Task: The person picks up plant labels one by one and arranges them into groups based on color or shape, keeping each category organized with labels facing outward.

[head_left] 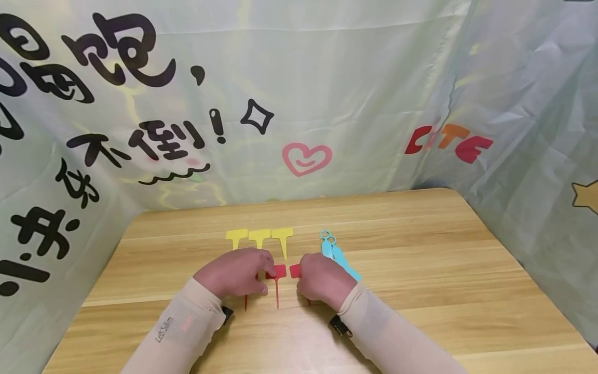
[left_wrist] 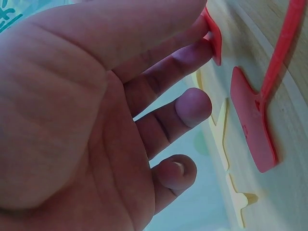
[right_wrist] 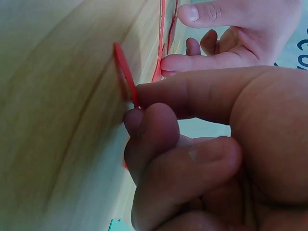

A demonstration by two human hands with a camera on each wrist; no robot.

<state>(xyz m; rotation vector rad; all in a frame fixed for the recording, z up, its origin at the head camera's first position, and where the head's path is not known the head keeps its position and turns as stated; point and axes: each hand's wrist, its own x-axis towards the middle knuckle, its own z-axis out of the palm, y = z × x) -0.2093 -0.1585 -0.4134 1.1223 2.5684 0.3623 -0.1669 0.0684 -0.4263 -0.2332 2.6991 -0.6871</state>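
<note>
My left hand (head_left: 235,271) is over the wooden table, its fingertips at the head of the middle red T-shaped plant label (head_left: 280,270). In the left wrist view its fingers are loosely extended, touching the edge of that label. The left red label (left_wrist: 252,122) lies by this hand and is mostly covered by it in the head view. My right hand (head_left: 324,278) pinches the right red label (right_wrist: 126,72) between thumb and finger, close over the table. Part of this label's head shows left of the hand, and its stem is largely hidden.
Behind the hands, three yellow T-shaped labels (head_left: 282,234) lie in a row. Light-blue strips with ring ends (head_left: 345,264) lie just beyond the right hand. A printed cloth (head_left: 355,104) hangs behind the wooden table (head_left: 444,259).
</note>
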